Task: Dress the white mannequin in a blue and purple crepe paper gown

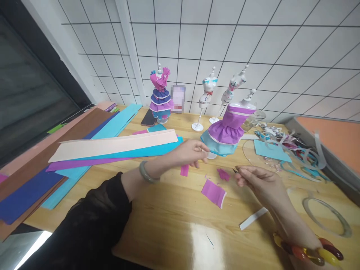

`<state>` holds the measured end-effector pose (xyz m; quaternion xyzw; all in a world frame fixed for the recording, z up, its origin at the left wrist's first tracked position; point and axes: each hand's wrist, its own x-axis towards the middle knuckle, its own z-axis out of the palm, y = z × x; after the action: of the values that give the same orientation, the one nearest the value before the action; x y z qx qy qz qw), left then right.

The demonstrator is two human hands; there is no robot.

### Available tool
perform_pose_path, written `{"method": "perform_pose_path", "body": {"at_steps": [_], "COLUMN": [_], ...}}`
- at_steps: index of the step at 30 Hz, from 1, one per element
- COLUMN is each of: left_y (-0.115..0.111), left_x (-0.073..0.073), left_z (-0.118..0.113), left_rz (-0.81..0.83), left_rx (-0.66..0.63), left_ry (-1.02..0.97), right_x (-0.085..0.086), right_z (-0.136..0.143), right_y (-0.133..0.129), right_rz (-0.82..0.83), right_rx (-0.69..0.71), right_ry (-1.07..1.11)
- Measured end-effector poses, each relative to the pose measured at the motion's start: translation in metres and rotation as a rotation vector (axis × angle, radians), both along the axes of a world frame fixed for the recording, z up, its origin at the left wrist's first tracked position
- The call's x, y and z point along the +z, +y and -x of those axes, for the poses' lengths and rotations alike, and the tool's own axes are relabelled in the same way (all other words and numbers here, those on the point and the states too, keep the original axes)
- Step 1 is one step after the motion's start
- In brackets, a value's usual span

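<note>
My left hand (194,150) hovers beside the hem of a small dress form in a purple and light-blue dress (227,125). Its fingers are apart and slightly bent, with nothing visible in them. Thumb and fingers of my right hand (257,183) are pinched together on a small dark pointed thing (235,170), whose kind I cannot make out. Just left of that tip lies a magenta scalloped paper cutout (223,174). Below it rests a purple crepe paper piece (214,193) with a white edge. A smaller magenta scrap (184,170) lies under my left hand.
Long crepe paper strips (112,146) cover the table's left side. Behind stand a dressed form (161,97) and two bare forms (208,93). A phone (149,117) lies at the back. Ribbon scraps (300,150), a tape ring (326,216) and a white strip (253,219) are at right.
</note>
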<state>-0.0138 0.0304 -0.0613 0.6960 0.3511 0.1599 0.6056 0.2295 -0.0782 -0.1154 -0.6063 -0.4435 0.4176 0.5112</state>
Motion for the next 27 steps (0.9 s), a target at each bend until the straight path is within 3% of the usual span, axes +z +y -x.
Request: {"method": "perform_pose_path", "body": {"at_steps": [2,4,7,13,18,21,23,27], "left_y": [0.011,0.014,0.008,0.004,0.004,0.004,0.005,0.004], "left_x": [0.003,0.003,-0.005,-0.022,-0.015,-0.016,-0.021,-0.031], "left_z": [0.01,0.015,0.011,-0.002,0.003,0.002,-0.001,-0.008], "left_rz": [-0.326,-0.513,-0.564,-0.517,-0.518,-0.507,-0.388,0.009], "left_rx": [-0.019,-0.03,-0.063,-0.07,-0.104,-0.118,-0.138,-0.177], "left_ry": [0.26,0.507,0.728,0.787,0.684,0.581,0.44,0.081], "right_x": [0.0,0.0,0.0,-0.007,-0.023,-0.024,-0.02,-0.009], "right_z": [-0.002,-0.002,0.003,0.004,-0.003,0.0,0.005,0.023], "right_y": [0.002,0.003,0.004,0.006,0.008,0.008,0.006,0.001], "right_rz": [0.01,-0.001,-0.066,-0.066,-0.135,-0.16,-0.157,-0.089], "right_rx": [-0.117,-0.169,-0.166,-0.121,-0.006,0.05,0.053,0.115], "right_ry": [-0.066,-0.094,-0.062,-0.321,-0.663,-0.692,-0.643,-0.485]}}
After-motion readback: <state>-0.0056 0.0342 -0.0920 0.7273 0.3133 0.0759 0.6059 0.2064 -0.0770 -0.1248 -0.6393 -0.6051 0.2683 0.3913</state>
